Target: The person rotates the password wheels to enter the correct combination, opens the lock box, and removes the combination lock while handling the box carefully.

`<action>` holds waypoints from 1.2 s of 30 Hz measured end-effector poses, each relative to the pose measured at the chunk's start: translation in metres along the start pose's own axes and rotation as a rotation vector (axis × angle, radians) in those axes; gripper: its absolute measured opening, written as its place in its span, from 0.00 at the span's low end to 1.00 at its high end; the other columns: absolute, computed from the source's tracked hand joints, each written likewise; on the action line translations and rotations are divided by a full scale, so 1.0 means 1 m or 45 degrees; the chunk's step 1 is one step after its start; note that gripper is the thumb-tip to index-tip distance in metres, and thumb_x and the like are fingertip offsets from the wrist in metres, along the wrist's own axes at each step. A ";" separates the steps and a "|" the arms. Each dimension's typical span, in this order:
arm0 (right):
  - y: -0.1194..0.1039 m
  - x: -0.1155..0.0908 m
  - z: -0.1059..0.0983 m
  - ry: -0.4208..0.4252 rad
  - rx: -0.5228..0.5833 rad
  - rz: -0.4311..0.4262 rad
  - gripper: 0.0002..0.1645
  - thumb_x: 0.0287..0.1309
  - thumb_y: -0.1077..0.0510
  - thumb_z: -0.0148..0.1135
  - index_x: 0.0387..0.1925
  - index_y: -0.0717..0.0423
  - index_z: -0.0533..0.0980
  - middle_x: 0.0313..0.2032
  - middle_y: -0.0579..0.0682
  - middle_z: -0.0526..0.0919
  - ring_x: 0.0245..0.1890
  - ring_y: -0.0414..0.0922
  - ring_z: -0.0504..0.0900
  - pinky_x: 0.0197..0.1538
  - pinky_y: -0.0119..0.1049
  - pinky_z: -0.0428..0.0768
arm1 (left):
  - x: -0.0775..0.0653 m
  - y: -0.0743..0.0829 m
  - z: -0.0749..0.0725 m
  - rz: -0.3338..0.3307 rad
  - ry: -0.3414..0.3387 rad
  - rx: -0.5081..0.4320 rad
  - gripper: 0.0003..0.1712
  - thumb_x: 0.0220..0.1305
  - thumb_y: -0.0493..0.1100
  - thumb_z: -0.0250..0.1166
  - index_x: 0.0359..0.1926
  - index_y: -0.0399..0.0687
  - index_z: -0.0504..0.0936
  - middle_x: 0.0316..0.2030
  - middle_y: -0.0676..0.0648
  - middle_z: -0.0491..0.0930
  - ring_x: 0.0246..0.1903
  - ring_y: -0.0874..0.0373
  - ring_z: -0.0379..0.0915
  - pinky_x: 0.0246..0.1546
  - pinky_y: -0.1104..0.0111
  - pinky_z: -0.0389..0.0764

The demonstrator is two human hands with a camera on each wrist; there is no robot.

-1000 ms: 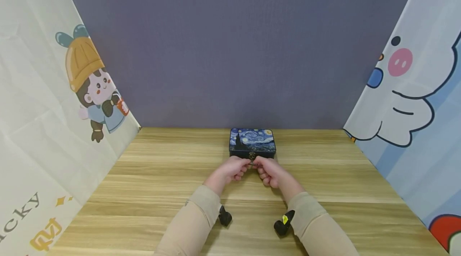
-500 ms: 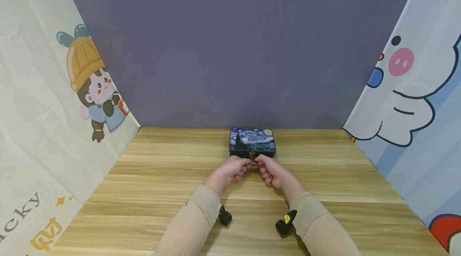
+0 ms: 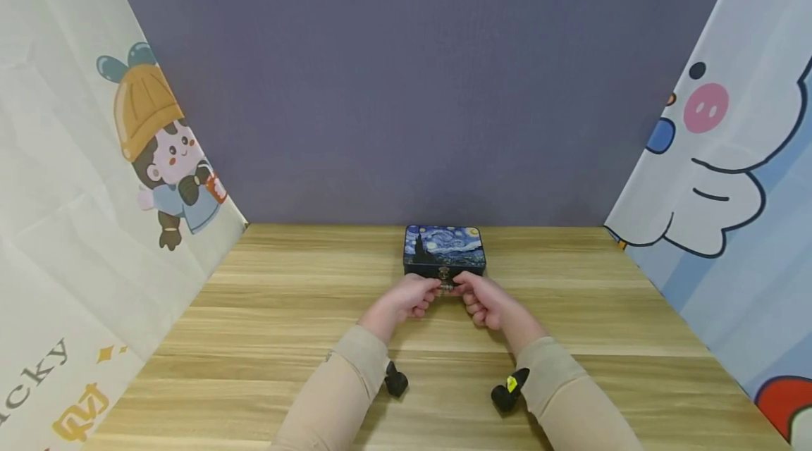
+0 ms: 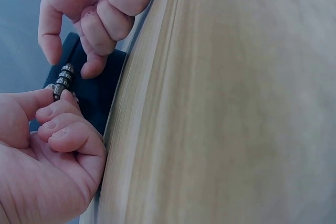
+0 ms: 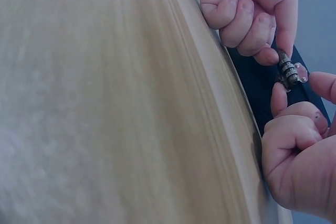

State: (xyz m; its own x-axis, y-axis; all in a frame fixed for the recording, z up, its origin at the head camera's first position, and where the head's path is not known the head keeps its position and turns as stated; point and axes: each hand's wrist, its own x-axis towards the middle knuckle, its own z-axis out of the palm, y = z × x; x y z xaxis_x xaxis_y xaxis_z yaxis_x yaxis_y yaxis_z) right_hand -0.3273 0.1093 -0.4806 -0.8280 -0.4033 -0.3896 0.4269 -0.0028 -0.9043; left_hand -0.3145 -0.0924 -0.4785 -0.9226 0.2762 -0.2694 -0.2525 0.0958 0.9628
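A small box [image 3: 444, 246] with a swirling blue night-sky picture on its lid sits closed at the back of the table. On its dark front hangs a small metal combination padlock [image 5: 288, 67] with ringed number dials, below a metal clasp [image 3: 444, 273]. My left hand [image 3: 412, 294] pinches one end of the padlock between thumb and forefinger, its other fingers curled in. Close to the padlock's other end is my right hand [image 3: 485, 301], thumb and forefinger spread apart with a gap to the dials. Its remaining fingers are folded and hold nothing.
The wood-grain table [image 3: 304, 338] runs back to a plain grey-purple panel [image 3: 419, 84]. Printed cartoon sheets flank it, a white one [image 3: 63, 176] at left and a blue-and-white one [image 3: 729, 211] at right. A black wrist camera [image 3: 396, 380] juts from the left cuff.
My right hand has shifted slightly right, and its thumb and forefinger have come away from the padlock. The left hand keeps its pinch; the box stays put.
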 end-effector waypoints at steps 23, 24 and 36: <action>0.001 0.003 0.014 0.000 -0.032 -0.028 0.14 0.62 0.51 0.58 0.30 0.58 0.74 0.13 0.39 0.56 0.11 0.34 0.52 0.14 0.27 0.51 | 0.004 -0.001 -0.001 0.012 -0.017 0.006 0.17 0.75 0.46 0.56 0.31 0.38 0.73 0.16 0.55 0.58 0.13 0.64 0.48 0.15 0.72 0.54; 0.001 0.004 0.014 0.003 -0.033 -0.030 0.14 0.62 0.51 0.58 0.30 0.58 0.73 0.13 0.39 0.56 0.11 0.34 0.52 0.14 0.27 0.51 | 0.004 -0.001 -0.001 0.013 -0.015 0.010 0.17 0.75 0.46 0.56 0.31 0.38 0.73 0.16 0.55 0.58 0.13 0.64 0.48 0.15 0.72 0.54; 0.004 0.007 0.016 0.040 -0.050 -0.048 0.13 0.59 0.53 0.59 0.29 0.59 0.73 0.14 0.40 0.57 0.11 0.35 0.51 0.14 0.29 0.51 | 0.004 -0.002 -0.002 0.013 -0.022 0.012 0.17 0.75 0.47 0.56 0.32 0.38 0.74 0.17 0.55 0.58 0.13 0.64 0.48 0.16 0.72 0.54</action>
State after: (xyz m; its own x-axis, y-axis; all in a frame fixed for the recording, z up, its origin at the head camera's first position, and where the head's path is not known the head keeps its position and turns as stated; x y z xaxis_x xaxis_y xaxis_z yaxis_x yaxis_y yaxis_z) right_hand -0.3256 0.0920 -0.4836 -0.8544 -0.3749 -0.3598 0.3811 0.0186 -0.9243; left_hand -0.3184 -0.0939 -0.4814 -0.9197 0.2939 -0.2602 -0.2406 0.1017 0.9653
